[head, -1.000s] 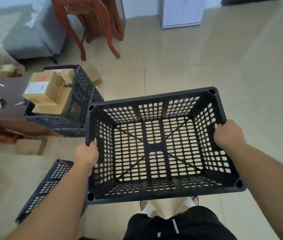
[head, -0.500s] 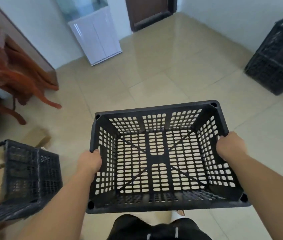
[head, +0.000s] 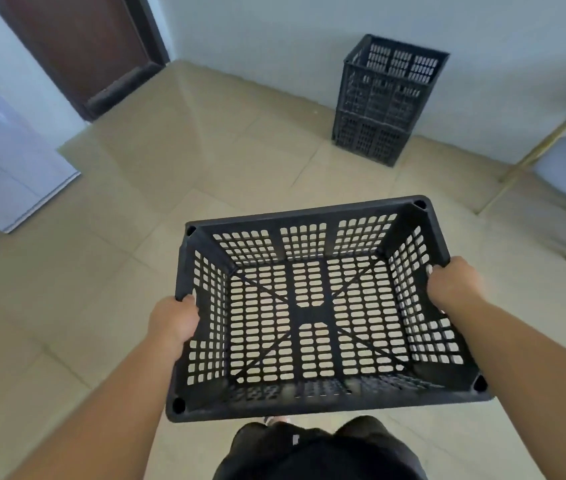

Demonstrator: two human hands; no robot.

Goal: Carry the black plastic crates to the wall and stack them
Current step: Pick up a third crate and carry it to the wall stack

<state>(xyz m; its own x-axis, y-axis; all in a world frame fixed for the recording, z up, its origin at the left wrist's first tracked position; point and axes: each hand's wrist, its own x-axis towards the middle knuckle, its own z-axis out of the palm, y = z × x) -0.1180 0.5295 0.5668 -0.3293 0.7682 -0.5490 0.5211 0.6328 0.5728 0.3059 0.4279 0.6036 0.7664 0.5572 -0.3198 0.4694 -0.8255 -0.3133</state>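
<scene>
- Grip: left hand (head: 172,322) curled round the left rim of the carried crate (head: 312,303), right hand (head: 453,284) clamped on the right rim. The crate is level, off the floor (head: 119,254), in front of the body.
- Handling, judged: empty perforated plastic, so light and stiff. Mid-rim holds on opposite walls balance it.
- Stack of black crates (head: 387,98) stands against the wall (head: 274,29), ahead to the right, well apart.
- Versus half a second back: the stack has shifted from the right edge of view toward centre. Hold unchanged.

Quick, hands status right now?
Left hand: grips the carried black crate by its left rim.
Right hand: grips its right rim.
</scene>
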